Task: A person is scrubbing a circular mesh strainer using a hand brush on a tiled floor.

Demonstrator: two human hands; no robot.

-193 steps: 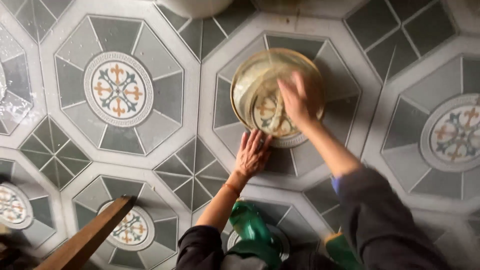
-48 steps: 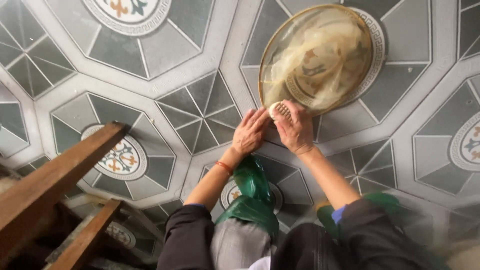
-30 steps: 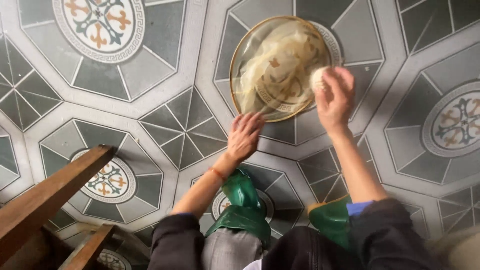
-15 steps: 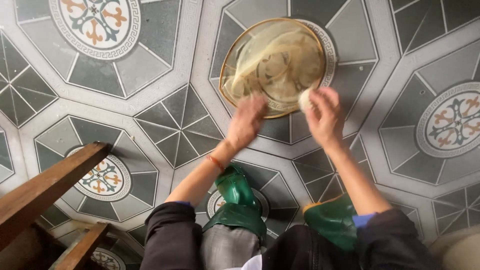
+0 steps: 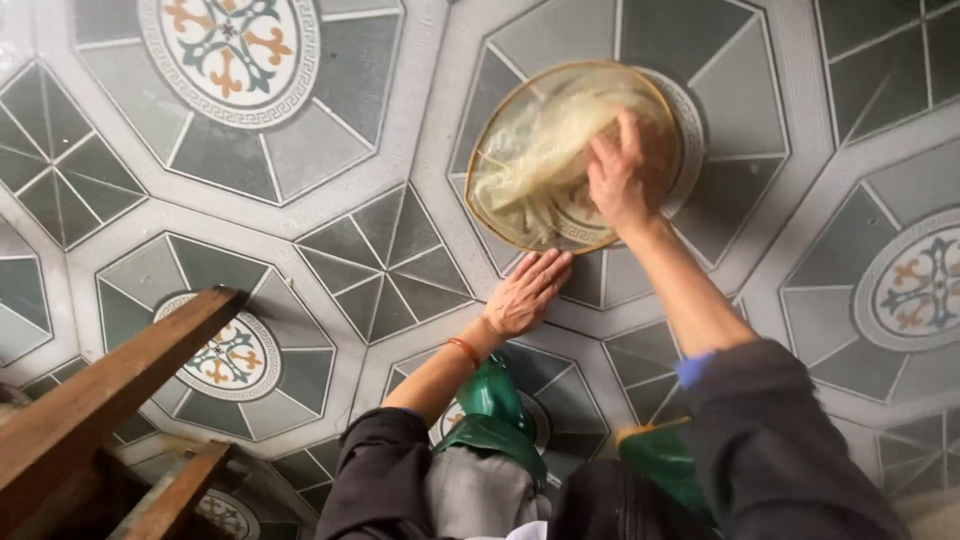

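**Right hand in the bowl, left hand on the floor**

Patterned grey floor tiles (image 5: 300, 130) all around. Right hand (image 5: 622, 178) is down inside the round glass bowl (image 5: 500, 215), fingers curled in the pale stringy stuff, though I can't tell if it's gripping. Left hand (image 5: 527, 292) lies open and flat on the tile just below the rim. Green boots (image 5: 490, 405) underneath, wooden frame (image 5: 110, 390) far left.

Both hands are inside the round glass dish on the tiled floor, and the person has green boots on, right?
Not quite. The head view shows only the right hand in the round glass dish. The left hand lies flat on the tiled floor beside the dish. The green boots are right.
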